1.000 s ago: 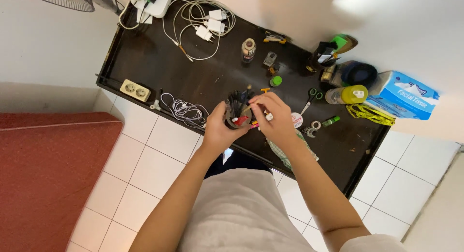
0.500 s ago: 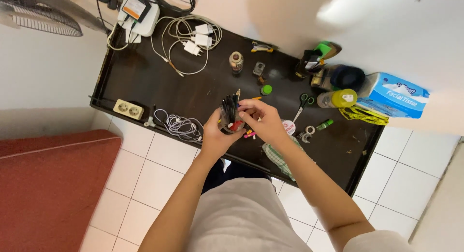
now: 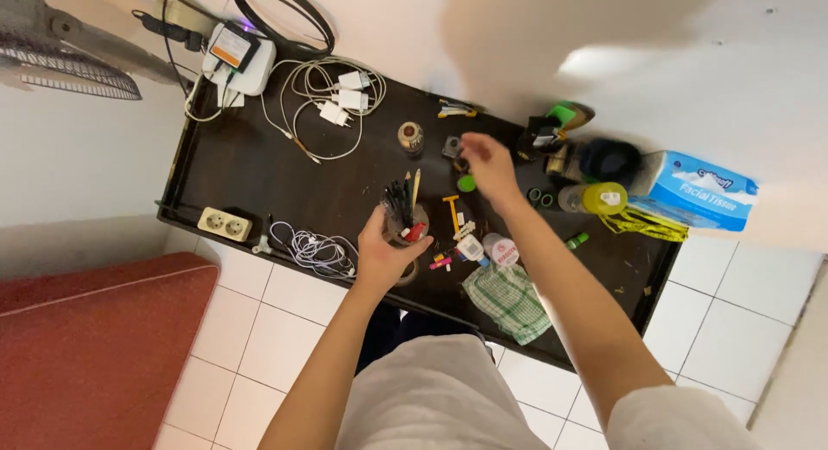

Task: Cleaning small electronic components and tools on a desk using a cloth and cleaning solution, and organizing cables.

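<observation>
Nearest, the left hand [image 3: 379, 253] is gripping a cup [image 3: 405, 226] of pens at the near edge of the dark table [image 3: 250, 165]. Farther and to the right, the right hand [image 3: 488, 163] is hovering, fingers loosely open and empty, over a green cap [image 3: 467, 183] just at its left.

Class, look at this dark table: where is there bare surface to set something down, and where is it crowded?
The widest bare patch lies on the left of the table, bordered by the white chargers, the socket strip and the pen cup in the left hand. A smaller patch sits right of the checked cloth. Around the right hand and the tissue pack, it is crowded.
</observation>
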